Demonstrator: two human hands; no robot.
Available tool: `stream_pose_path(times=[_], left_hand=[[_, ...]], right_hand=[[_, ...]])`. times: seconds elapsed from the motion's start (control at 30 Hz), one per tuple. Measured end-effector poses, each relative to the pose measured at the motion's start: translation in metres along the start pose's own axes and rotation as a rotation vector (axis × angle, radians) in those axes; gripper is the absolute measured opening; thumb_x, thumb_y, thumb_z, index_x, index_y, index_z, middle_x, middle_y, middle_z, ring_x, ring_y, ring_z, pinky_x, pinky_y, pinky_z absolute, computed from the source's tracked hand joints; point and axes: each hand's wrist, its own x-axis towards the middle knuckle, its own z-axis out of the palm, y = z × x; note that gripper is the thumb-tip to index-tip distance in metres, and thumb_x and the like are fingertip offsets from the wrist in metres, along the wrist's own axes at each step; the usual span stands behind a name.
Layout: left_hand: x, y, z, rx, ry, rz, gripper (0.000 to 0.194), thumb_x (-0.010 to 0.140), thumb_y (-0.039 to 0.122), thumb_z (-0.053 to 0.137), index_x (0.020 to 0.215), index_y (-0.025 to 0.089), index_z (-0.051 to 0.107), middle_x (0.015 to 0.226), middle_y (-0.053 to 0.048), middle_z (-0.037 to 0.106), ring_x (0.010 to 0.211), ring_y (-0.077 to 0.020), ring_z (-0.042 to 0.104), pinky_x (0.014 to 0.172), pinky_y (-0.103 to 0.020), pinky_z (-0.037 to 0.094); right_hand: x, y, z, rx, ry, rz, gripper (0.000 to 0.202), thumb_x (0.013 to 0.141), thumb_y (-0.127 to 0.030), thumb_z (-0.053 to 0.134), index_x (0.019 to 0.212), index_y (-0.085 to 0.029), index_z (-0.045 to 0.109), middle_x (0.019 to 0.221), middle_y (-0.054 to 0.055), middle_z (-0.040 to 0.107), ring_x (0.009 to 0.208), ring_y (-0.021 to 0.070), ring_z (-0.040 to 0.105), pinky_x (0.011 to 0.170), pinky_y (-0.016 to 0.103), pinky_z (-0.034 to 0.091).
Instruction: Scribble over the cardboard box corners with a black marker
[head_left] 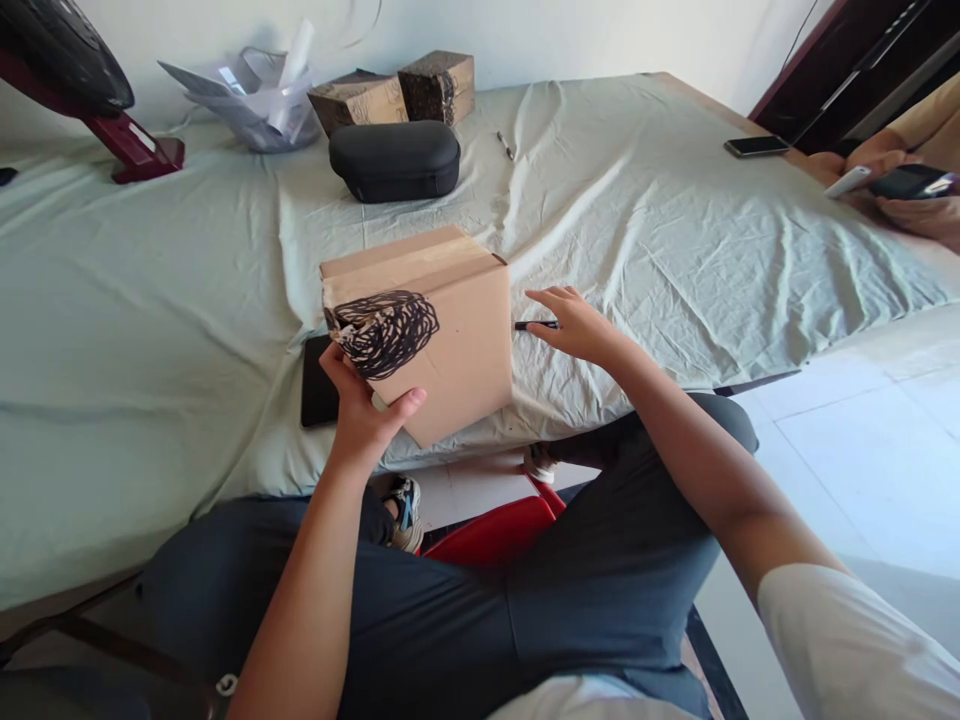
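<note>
A brown cardboard box (465, 350) is tilted at the front edge of the cloth-covered table. Dense black scribbles (386, 335) cover its left part, beside a torn, crumpled corner. My left hand (364, 405) grips the box at that lower left corner, thumb across the near face and the other fingers partly hidden behind it. To the right of the box, my right hand (574, 322) is open, its fingers stretched out and apart. A black marker (535, 325) lies at the thumb and under the fingers; whether they touch it I cannot tell. Partly behind the box is a flat black object (318, 385).
A black zip case (395, 162), two smaller cardboard boxes (356, 102), a clear plastic basket (262, 115) and a pen (505, 146) occupy the back. A dark red stand (146, 155) is at left. At right are a phone (756, 147) and another person's hands (919, 212) holding devices.
</note>
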Motion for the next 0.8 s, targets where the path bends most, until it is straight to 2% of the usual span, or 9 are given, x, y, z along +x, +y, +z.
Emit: stream_pose_path(times=[0.07, 0.17, 0.27, 0.37, 0.5, 0.63, 0.73, 0.8], left_hand=[[0.001, -0.002, -0.001, 0.003, 0.0, 0.006, 0.098, 0.069, 0.061, 0.103, 0.135, 0.031, 0.036, 0.148, -0.013, 0.058, 0.135, -0.0278, 0.065, 0.122, -0.046, 0.054], [0.001, -0.004, -0.003, 0.029, -0.006, 0.04, 0.103, 0.065, 0.06, 0.105, 0.136, 0.031, 0.036, 0.147, -0.013, 0.059, 0.138, -0.0294, 0.065, 0.127, -0.05, 0.052], [0.0, -0.006, -0.004, 0.055, -0.022, 0.07, 0.107, 0.064, 0.058, 0.106, 0.14, 0.03, 0.035, 0.148, -0.014, 0.059, 0.14, -0.0306, 0.065, 0.129, -0.052, 0.05], [-0.001, -0.009, -0.005, 0.094, -0.051, 0.103, 0.113, 0.063, 0.059, 0.106, 0.145, 0.03, 0.033, 0.148, -0.016, 0.06, 0.137, -0.0325, 0.067, 0.123, -0.052, 0.056], [0.002, -0.016, -0.007, 0.197, -0.084, 0.216, 0.12, 0.057, 0.063, 0.106, 0.145, 0.03, 0.031, 0.146, -0.017, 0.061, 0.132, -0.0357, 0.07, 0.112, -0.055, 0.063], [0.004, -0.019, -0.008, 0.259, -0.073, 0.331, 0.116, 0.058, 0.069, 0.103, 0.143, 0.029, 0.034, 0.139, -0.015, 0.061, 0.126, -0.0357, 0.07, 0.108, -0.056, 0.064], [0.004, -0.019, -0.007, 0.252, -0.048, 0.35, 0.118, 0.055, 0.07, 0.104, 0.142, 0.029, 0.037, 0.139, -0.014, 0.059, 0.128, -0.036, 0.067, 0.108, -0.056, 0.064], [0.004, -0.019, -0.007, 0.244, -0.039, 0.351, 0.118, 0.054, 0.069, 0.105, 0.142, 0.03, 0.038, 0.141, -0.015, 0.059, 0.129, -0.0359, 0.066, 0.107, -0.056, 0.063]], right_hand=[[0.006, 0.009, 0.01, -0.212, -0.053, 0.12, 0.051, 0.105, -0.028, 0.065, 0.151, -0.006, 0.072, 0.15, 0.031, 0.07, 0.143, 0.0474, 0.062, 0.126, 0.065, 0.047], [0.011, 0.006, 0.024, -0.313, -0.071, 0.204, 0.039, 0.108, -0.021, 0.054, 0.138, -0.006, 0.074, 0.145, 0.031, 0.07, 0.137, 0.0448, 0.063, 0.118, 0.055, 0.05], [0.014, -0.005, 0.027, -0.293, -0.069, 0.246, 0.039, 0.113, -0.02, 0.042, 0.141, -0.009, 0.067, 0.139, 0.027, 0.076, 0.122, 0.0386, 0.07, 0.102, 0.046, 0.053], [0.013, -0.013, 0.025, -0.258, -0.084, 0.309, 0.041, 0.117, -0.024, 0.035, 0.146, -0.015, 0.062, 0.138, 0.024, 0.08, 0.11, 0.0336, 0.074, 0.088, 0.04, 0.05], [0.014, -0.015, 0.023, -0.269, -0.119, 0.363, 0.045, 0.118, -0.029, 0.035, 0.154, -0.021, 0.061, 0.135, 0.02, 0.084, 0.108, 0.0331, 0.077, 0.086, 0.039, 0.049], [0.016, -0.019, 0.02, -0.314, -0.144, 0.439, 0.052, 0.118, -0.044, 0.038, 0.16, -0.025, 0.061, 0.135, 0.02, 0.084, 0.115, 0.0385, 0.08, 0.086, 0.042, 0.053], [0.014, -0.028, 0.013, -0.342, -0.163, 0.468, 0.056, 0.115, -0.048, 0.046, 0.163, -0.023, 0.06, 0.137, 0.024, 0.083, 0.124, 0.0447, 0.079, 0.091, 0.047, 0.057], [0.009, -0.034, 0.005, -0.381, -0.216, 0.469, 0.061, 0.113, -0.042, 0.048, 0.169, -0.018, 0.053, 0.142, 0.028, 0.08, 0.128, 0.0471, 0.078, 0.096, 0.051, 0.058]])
